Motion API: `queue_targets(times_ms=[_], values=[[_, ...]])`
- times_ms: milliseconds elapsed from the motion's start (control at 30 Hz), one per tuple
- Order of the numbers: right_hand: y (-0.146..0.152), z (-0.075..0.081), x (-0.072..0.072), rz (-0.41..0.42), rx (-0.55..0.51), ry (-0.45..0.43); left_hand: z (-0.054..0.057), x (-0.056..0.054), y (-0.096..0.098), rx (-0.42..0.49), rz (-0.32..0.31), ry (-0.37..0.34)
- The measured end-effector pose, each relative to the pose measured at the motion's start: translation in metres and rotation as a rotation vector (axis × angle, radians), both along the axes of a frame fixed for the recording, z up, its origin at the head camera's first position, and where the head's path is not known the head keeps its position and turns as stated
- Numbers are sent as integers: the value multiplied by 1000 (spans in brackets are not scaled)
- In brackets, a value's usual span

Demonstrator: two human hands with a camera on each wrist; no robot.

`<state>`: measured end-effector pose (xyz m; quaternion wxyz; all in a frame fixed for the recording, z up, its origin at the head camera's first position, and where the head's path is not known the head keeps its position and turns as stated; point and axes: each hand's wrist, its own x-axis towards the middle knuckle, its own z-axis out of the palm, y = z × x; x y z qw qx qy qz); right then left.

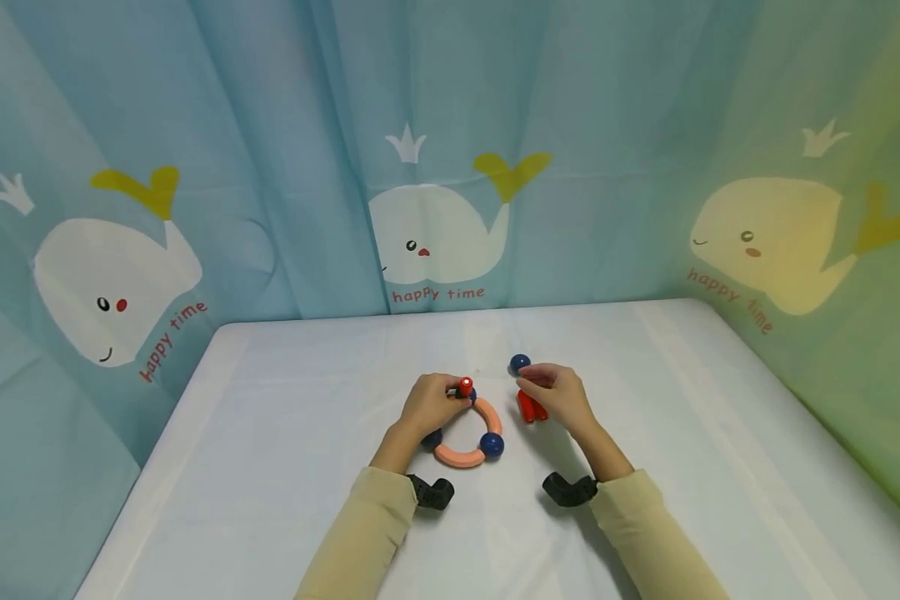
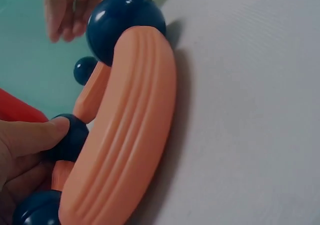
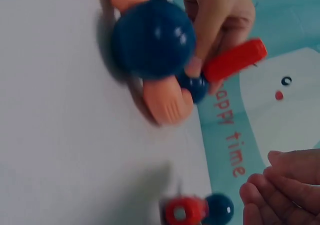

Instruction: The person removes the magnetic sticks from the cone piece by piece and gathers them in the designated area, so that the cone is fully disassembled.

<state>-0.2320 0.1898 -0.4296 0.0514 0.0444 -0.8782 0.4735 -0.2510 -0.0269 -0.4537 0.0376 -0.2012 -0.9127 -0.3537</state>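
Note:
A ring of curved orange bars (image 1: pixel 461 457) joined by blue balls (image 1: pixel 492 445) lies on the white table. My left hand (image 1: pixel 429 405) pinches the ring's far blue ball (image 2: pixel 76 142) between thumb and fingers. From that ball a red stick (image 3: pixel 236 60) rises, its end facing up in the head view. To the right, my right hand (image 1: pixel 561 395) hovers with relaxed fingers and nothing in its grasp. Near its fingertips are a loose blue ball (image 1: pixel 520 363) and a few red sticks (image 1: pixel 526 407) lying side by side, partly covered by the hand in the head view.
The white table (image 1: pixel 285 467) reaches to a light blue curtain (image 1: pixel 307 167) printed with whales behind and at the sides. Black wrist devices (image 1: pixel 570 490) sit below both hands, at the cuffs of the beige sleeves (image 1: pixel 660 533).

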Motion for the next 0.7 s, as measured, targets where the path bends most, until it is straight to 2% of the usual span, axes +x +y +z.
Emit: queue_targets(times_ms=[233, 367, 533, 700], values=[[-31, -6, 1, 131, 5, 110, -4, 3, -1, 29, 38, 44], [-46, -6, 2, 194, 22, 177, -5, 2, -1, 66, 39, 65], [-56, -8, 0, 220, 28, 217, -6, 2, 0, 110, 27, 76], [-59, -13, -2, 230, 33, 218, -7, 2, 1, 107, 28, 74]])
